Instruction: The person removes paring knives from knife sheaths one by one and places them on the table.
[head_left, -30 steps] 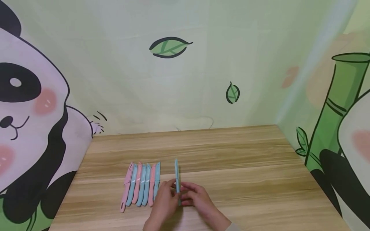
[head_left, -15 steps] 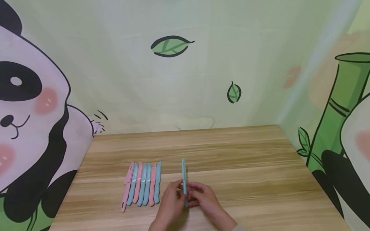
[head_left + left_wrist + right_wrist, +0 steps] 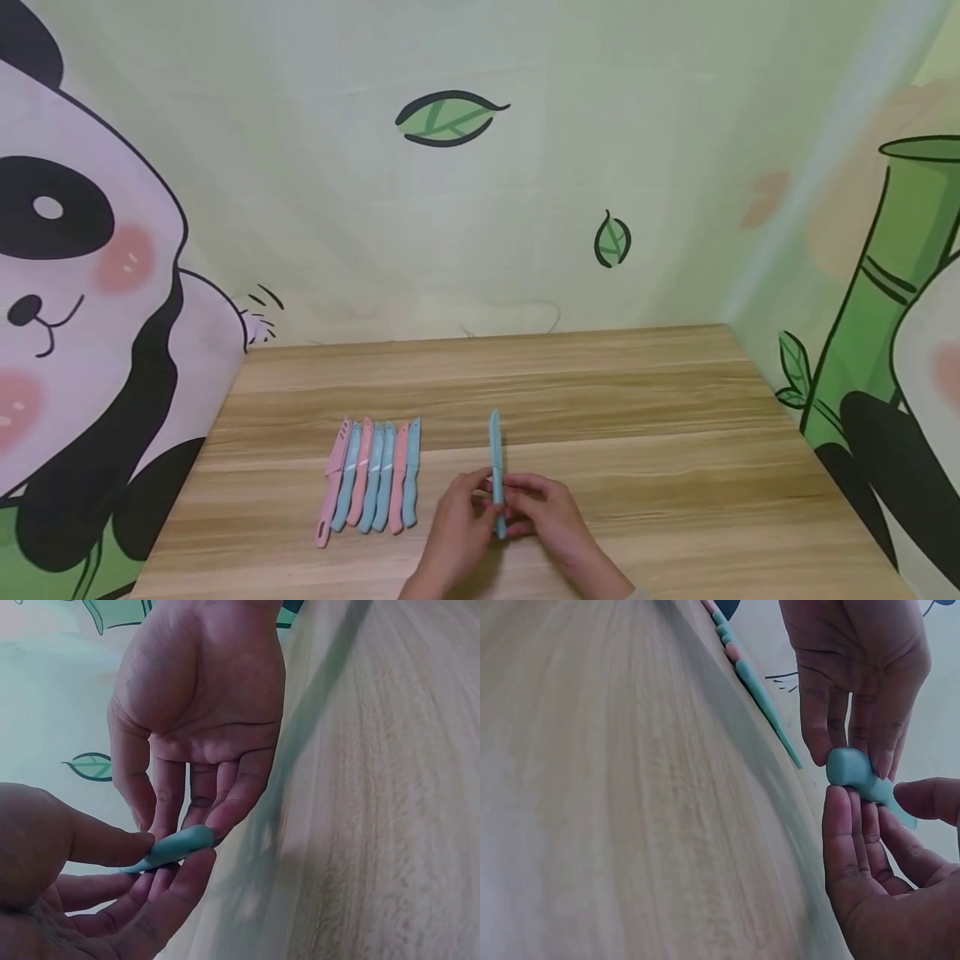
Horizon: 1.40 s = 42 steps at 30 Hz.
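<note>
A light blue knife point(image 3: 496, 442) stands on edge between the hands, its long axis pointing away from the person and its far part narrow. My left hand point(image 3: 461, 518) pinches its handle point(image 3: 180, 846) from the left, thumb on one side and fingers on the other. From the right, my right hand point(image 3: 553, 518) has its thumb and fingers on the same handle, as the right wrist view also shows. Left of the hands, pink and blue knives lie side by side in a row, ending with a blue knife point(image 3: 412, 475) nearest the left hand.
At the row's left end lies a longer pink tool point(image 3: 334, 483) with a slotted handle end and small holes near its tip. Everything rests on a wood-grain table point(image 3: 675, 467). A printed cloth backdrop point(image 3: 330, 183) with pandas and bamboo rises behind it.
Both hands have moved right together with the blue knife, away from the row, uncovering the handle of the row's last knife. The row itself stays in place.
</note>
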Each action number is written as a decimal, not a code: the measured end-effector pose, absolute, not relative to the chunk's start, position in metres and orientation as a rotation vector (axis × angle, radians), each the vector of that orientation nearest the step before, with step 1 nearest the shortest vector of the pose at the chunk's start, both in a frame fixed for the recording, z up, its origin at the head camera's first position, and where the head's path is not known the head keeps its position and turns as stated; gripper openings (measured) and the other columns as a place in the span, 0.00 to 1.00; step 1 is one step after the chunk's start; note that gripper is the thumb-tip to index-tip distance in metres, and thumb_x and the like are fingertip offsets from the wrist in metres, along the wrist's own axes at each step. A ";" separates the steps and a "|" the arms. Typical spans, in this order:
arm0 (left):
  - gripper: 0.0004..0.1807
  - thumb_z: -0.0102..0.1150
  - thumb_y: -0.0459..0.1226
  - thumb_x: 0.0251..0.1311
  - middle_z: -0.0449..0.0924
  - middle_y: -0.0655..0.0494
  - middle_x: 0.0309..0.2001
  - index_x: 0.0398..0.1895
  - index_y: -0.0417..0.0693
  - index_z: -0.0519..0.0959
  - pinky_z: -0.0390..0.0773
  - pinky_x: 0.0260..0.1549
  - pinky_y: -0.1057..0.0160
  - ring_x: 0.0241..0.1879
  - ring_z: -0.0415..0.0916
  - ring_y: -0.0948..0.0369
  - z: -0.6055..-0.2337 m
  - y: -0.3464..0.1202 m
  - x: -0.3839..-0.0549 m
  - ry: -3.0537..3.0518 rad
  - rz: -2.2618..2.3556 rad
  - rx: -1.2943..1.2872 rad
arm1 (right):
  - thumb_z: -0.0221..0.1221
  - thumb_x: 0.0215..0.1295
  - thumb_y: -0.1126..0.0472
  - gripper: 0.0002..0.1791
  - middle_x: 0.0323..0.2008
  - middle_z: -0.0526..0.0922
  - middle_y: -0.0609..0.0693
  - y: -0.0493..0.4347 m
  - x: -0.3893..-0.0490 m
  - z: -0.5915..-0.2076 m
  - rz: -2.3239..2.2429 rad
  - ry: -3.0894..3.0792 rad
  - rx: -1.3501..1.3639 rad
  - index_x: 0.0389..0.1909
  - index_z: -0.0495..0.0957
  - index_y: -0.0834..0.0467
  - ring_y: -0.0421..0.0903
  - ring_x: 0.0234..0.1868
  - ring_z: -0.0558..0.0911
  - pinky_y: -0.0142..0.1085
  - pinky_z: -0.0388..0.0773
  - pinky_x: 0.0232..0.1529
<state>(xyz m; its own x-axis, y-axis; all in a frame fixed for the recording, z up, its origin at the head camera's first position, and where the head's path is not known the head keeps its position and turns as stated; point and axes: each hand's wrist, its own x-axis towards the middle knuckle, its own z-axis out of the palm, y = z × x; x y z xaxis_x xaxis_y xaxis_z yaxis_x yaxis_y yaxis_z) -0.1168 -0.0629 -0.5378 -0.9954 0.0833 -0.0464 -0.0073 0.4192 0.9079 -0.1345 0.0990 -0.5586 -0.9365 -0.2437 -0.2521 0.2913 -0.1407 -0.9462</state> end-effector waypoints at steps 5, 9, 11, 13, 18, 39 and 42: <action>0.26 0.64 0.26 0.63 0.80 0.48 0.51 0.66 0.38 0.76 0.83 0.34 0.72 0.48 0.83 0.54 -0.539 -0.060 -0.116 2.544 1.672 0.086 | 0.64 0.69 0.65 0.24 0.41 0.89 0.55 0.104 -0.133 -0.556 -2.132 1.809 0.081 0.61 0.75 0.76 0.42 0.34 0.85 0.37 0.89 0.34; 0.25 0.64 0.26 0.64 0.80 0.48 0.51 0.65 0.39 0.77 0.83 0.35 0.72 0.48 0.84 0.54 -0.539 -0.058 -0.116 2.509 1.704 0.102 | 0.64 0.68 0.66 0.24 0.38 0.88 0.51 0.107 -0.132 -0.555 -2.128 1.826 0.098 0.60 0.75 0.75 0.43 0.34 0.85 0.36 0.88 0.33; 0.25 0.64 0.26 0.64 0.81 0.49 0.51 0.65 0.40 0.77 0.83 0.36 0.72 0.48 0.83 0.55 -0.540 -0.057 -0.116 2.493 1.719 0.109 | 0.65 0.67 0.66 0.23 0.37 0.87 0.50 0.108 -0.132 -0.555 -2.123 1.840 0.104 0.59 0.76 0.75 0.43 0.34 0.85 0.36 0.88 0.33; 0.25 0.64 0.26 0.64 0.81 0.48 0.51 0.65 0.40 0.77 0.83 0.37 0.72 0.48 0.83 0.55 -0.540 -0.057 -0.115 2.472 1.735 0.121 | 0.65 0.67 0.66 0.23 0.37 0.87 0.49 0.109 -0.131 -0.554 -2.115 1.854 0.112 0.58 0.76 0.75 0.43 0.34 0.84 0.36 0.88 0.32; 0.25 0.63 0.26 0.65 0.81 0.44 0.52 0.66 0.37 0.75 0.87 0.33 0.68 0.48 0.83 0.53 -0.541 -0.056 -0.114 2.380 1.817 0.143 | 0.66 0.66 0.65 0.22 0.37 0.86 0.50 0.111 -0.128 -0.552 -2.109 1.872 0.136 0.57 0.77 0.74 0.43 0.34 0.84 0.35 0.87 0.32; 0.25 0.61 0.28 0.68 0.80 0.46 0.50 0.69 0.41 0.73 0.89 0.30 0.63 0.41 0.83 0.60 -0.547 -0.044 -0.113 2.223 1.857 0.160 | 0.67 0.65 0.65 0.22 0.38 0.86 0.51 0.125 -0.120 -0.550 -2.103 1.904 0.206 0.56 0.77 0.72 0.43 0.35 0.84 0.34 0.87 0.33; 0.26 0.60 0.28 0.68 0.79 0.46 0.50 0.69 0.42 0.73 0.89 0.29 0.61 0.39 0.83 0.59 -0.548 -0.043 -0.113 2.190 1.865 0.157 | 0.68 0.65 0.65 0.22 0.38 0.86 0.50 0.127 -0.120 -0.551 -2.105 1.892 0.200 0.56 0.77 0.72 0.43 0.35 0.85 0.35 0.87 0.34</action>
<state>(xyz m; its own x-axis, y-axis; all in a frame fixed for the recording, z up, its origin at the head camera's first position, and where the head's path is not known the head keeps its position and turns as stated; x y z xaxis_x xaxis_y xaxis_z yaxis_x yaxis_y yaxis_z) -0.1132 -0.0429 -0.5483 -0.9603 0.2485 -0.1267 -0.0855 0.1700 0.9817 -0.1199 0.1275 -0.5510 -0.9444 -0.1303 -0.3020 0.3141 -0.0853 -0.9455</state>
